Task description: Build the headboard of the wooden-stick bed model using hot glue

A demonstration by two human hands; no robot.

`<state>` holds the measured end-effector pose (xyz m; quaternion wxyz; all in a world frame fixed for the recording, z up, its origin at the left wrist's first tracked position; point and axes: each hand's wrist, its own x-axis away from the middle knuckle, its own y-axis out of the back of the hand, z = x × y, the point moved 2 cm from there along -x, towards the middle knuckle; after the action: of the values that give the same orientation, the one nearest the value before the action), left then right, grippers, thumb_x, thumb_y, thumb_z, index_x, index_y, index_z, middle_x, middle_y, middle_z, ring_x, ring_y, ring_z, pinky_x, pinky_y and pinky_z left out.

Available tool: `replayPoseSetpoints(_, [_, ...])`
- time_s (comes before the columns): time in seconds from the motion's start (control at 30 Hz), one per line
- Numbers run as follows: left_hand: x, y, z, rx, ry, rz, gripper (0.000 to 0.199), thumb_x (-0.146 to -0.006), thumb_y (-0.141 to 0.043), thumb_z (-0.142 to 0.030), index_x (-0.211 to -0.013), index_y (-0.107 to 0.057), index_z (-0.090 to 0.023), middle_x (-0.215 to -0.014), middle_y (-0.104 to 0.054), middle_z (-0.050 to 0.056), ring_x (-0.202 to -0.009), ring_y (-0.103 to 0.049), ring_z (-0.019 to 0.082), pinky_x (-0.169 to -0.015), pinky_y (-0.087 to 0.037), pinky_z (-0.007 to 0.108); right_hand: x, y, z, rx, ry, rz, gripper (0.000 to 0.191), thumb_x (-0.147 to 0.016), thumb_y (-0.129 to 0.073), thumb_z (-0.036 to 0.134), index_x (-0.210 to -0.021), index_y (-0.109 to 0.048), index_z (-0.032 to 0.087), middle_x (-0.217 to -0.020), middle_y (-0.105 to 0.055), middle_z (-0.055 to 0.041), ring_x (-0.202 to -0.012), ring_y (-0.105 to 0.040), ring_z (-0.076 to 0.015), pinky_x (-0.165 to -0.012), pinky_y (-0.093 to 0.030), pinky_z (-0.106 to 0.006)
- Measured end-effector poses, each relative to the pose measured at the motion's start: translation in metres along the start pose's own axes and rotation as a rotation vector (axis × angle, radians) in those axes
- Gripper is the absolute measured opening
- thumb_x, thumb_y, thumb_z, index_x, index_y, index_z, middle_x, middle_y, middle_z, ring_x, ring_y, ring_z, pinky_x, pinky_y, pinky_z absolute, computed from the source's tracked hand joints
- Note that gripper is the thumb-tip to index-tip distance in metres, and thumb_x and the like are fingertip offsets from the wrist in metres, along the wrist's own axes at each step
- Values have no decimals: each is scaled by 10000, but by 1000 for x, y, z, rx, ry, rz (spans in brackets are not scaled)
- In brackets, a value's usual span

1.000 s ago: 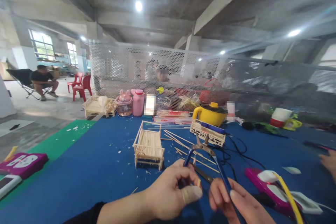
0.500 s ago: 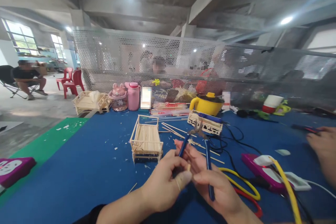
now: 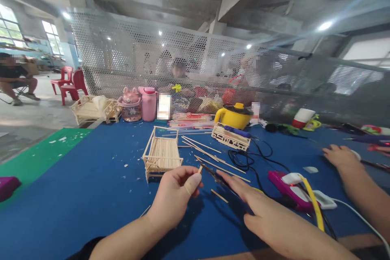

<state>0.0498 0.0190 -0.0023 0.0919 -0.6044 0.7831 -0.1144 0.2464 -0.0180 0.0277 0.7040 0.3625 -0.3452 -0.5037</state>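
Observation:
Between thumb and fingers, my left hand [image 3: 179, 191] pinches a short wooden stick [image 3: 200, 169] that points up. My right hand [image 3: 252, 203] is wrapped round the blue-handled pliers [image 3: 217, 179], whose jaws reach to the left, close beside the stick's tip. A small stick frame like a miniature bed [image 3: 163, 152] stands on the blue table just beyond my left hand. Long loose sticks [image 3: 210, 155] lie past the pliers, and a short cut piece [image 3: 219, 196] lies below them.
A purple power strip [image 3: 289, 191] with yellow and white cables lies at the right, near another person's hand [image 3: 343, 160]. Along the back stand a yellow pot [image 3: 234, 117], a pink bottle [image 3: 149, 105] and another stick piece [image 3: 230, 136].
The pliers have swung from upright and spread to pointing left, in my right hand's grip. My hands have moved apart. The other person's hand reaches further in, and the view has shifted.

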Motion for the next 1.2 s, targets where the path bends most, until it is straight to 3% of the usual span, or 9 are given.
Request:
replayPoseSetpoints(0.13, [0, 0, 1, -6, -2, -13, 289, -680, -694, -403, -768, -640, -133, -593, -600, -25, -510, -498, 75, -545, -413, 211, 2, 0, 1, -10, 12, -19, 853, -619, -447, 43, -1427, -328, 288, -1479, -323, 11, -1325, -347, -241, -1074, -334, -393])
replayPoseSetpoints(0.3, [-1, 1, 1, -21, -1, -30, 269, -683, -691, -383, -776, -638, -136, -604, -611, -20, -519, -511, 81, -552, -427, 214, 5, 1, 1, 44, 5, -11, 855, -624, -456, 48, -1427, -317, 307, -1491, -293, 27, -1365, -267, -241, -1115, -219, -454])
replayPoseSetpoints(0.4, [0, 0, 0, -44, -11, -16, 224, -697, -675, -353, -743, -634, -137, -605, -611, -16, -531, -511, 83, -560, -433, 213, 4, 0, 0, 66, 3, -3, 850, -640, -458, 54, -1432, -297, 320, -1498, -282, 25, -1371, -249, -248, -1112, -218, -473])
replayPoseSetpoints(0.63, [3, -1, -4, -128, -37, 5, 179, -704, -645, -321, -653, -615, -152, -533, -572, -28, -510, -493, 94, -537, -412, 215, 0, -2, 3, 68, 54, -15, 836, -630, -446, 53, -1420, -338, 304, -1474, -353, 1, -1347, -323, -243, -1104, -274, -454])
replayPoseSetpoints(0.8, [1, 1, -3, -156, -31, 1, 190, -710, -634, -336, -636, -594, -166, -534, -565, -33, -505, -492, 98, -539, -405, 218, -2, -1, 6, 135, 73, -104, 747, -644, -466, 93, -1376, -422, 233, -1413, -451, -48, -1294, -413, -243, -1085, -326, -428])
replayPoseSetpoints(0.93, [1, 0, 3, -226, -11, 61, 219, -769, -575, -358, -661, -593, -168, -582, -576, -24, -554, -512, 111, -583, -415, 227, -4, -8, 1, 174, 103, -124, 711, -641, -471, 111, -1348, -453, 188, -1348, -521, -85, -1226, -491, -252, -1039, -388, -415])
replayPoseSetpoints(1.2, [6, -1, 5, -390, -140, 183, 329, -870, -450, -378, -664, -587, -162, -647, -579, 5, -620, -530, 124, -610, -415, 225, 1, -24, -3, 147, 176, -255, 684, -629, -468, 106, -1309, -491, 174, -1277, -581, -103, -1151, -553, -262, -986, -435, -405])
